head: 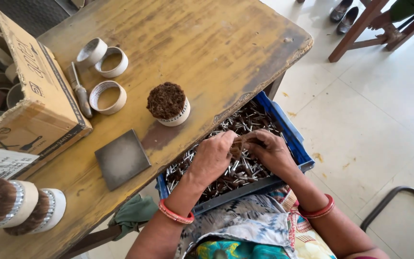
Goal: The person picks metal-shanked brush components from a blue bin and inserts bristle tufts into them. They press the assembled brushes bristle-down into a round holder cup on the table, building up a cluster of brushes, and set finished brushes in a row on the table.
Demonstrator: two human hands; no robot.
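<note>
Both your hands pinch one small brown tuft over the blue crate

Your left hand and right hand close on the fibre bundle, lying crosswise between them, equally near both, above the blue crate of metal pins; beyond, a filled brush ring stands on the wooden table

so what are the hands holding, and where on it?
Both hands, left and right, pinch a small brown fibre tuft between them, one at each end, over the blue crate of metal pins. Exact finger placement is unclear.
</note>
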